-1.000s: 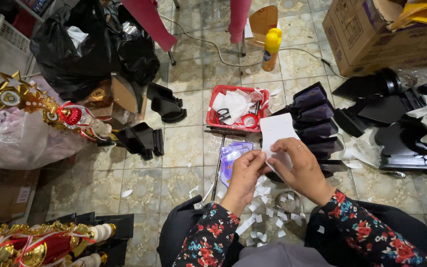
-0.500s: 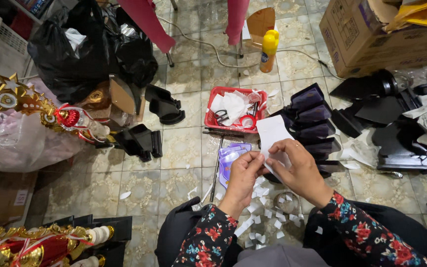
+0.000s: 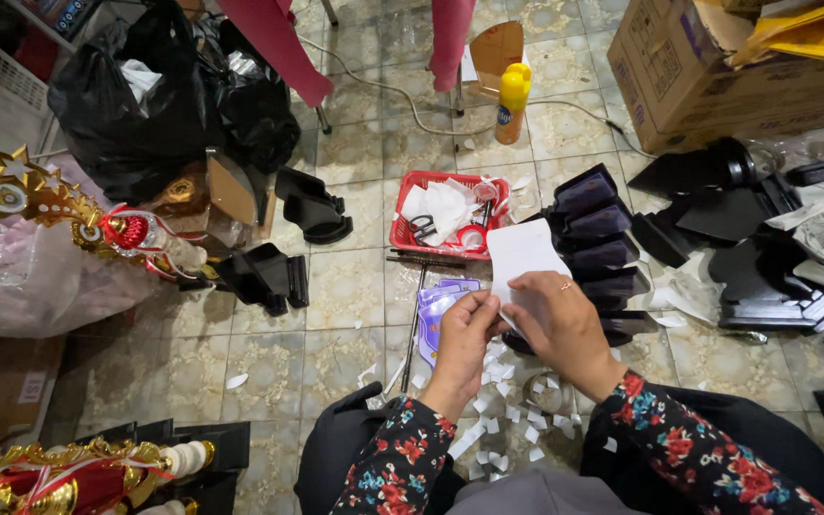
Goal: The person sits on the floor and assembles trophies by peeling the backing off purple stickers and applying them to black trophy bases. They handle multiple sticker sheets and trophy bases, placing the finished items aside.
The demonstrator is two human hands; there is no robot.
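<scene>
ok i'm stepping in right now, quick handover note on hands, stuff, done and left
Left hand: pinching the lower edge of the white sheet.
Right hand: holding the same sheet from the right.
Things: red basket with scissors ahead on the floor; stacked black bases to the right.
Done: many white paper scraps lie below the hands.
Left: sheet still in hand, scissors unused.

Trophy workshop: trophies (image 3: 78, 224), black bases (image 3: 264, 277)

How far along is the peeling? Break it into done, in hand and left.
Done: many white paper scraps litter the floor under the hands. In hand: left hand and right hand both pinch a white sheet. Left: most of that sheet looks intact, and black bases wait beside it.
</scene>
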